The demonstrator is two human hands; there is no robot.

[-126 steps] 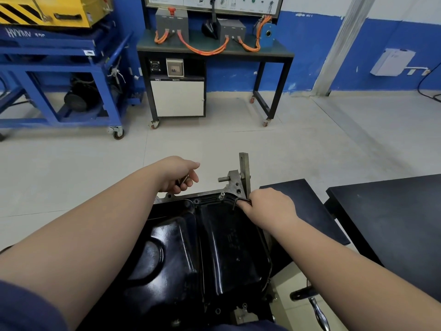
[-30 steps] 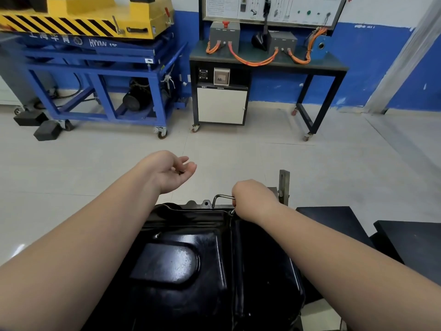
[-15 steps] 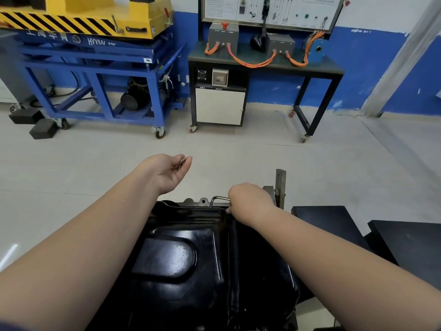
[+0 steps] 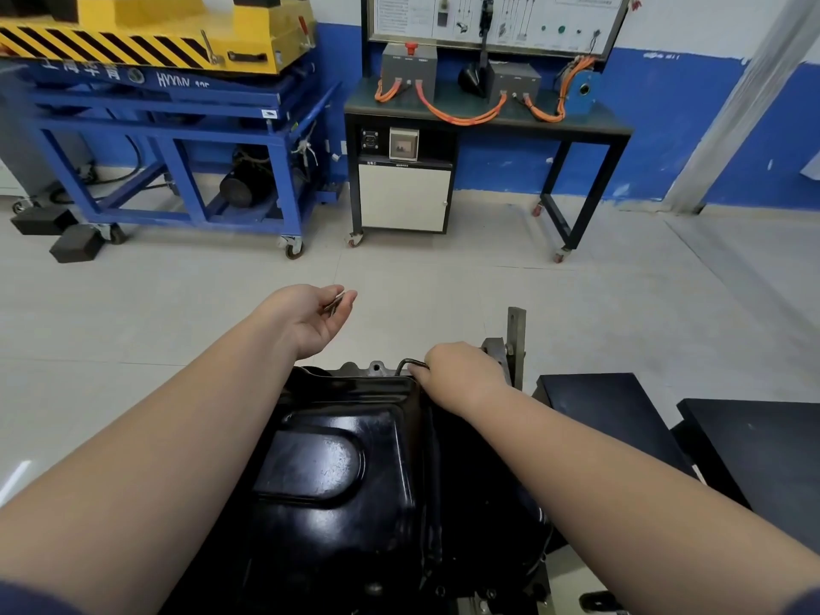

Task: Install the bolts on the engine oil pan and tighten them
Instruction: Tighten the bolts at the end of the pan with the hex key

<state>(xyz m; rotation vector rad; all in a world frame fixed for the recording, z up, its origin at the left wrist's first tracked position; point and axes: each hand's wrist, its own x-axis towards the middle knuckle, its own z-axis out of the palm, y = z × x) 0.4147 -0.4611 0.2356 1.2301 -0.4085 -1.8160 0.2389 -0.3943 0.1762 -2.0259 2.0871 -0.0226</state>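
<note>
A glossy black oil pan (image 4: 346, 472) lies bottom-up in front of me, its far flange edged by grey engine metal with an empty bolt hole (image 4: 377, 368). My right hand (image 4: 461, 370) rests on the far right rim, closed around a bent hex key (image 4: 406, 364) whose short end points down at the flange. My left hand (image 4: 310, 317) hovers palm-up beyond the pan's far left edge, with bolts (image 4: 335, 301) lying between its fingers. The bolt under the key is hidden by my right hand.
A grey upright bracket (image 4: 514, 339) of the engine stand rises just right of my right hand. Black tabletops (image 4: 750, 446) sit to the right. Across the tiled floor stand a blue wheeled frame (image 4: 177, 139) and a black training bench (image 4: 488, 122) with orange cables.
My left hand has turned palm-up and lifted slightly, showing the bolts. My right hand has stayed at the far rim with the hex key, shifted left from the corner it held four seconds ago.
</note>
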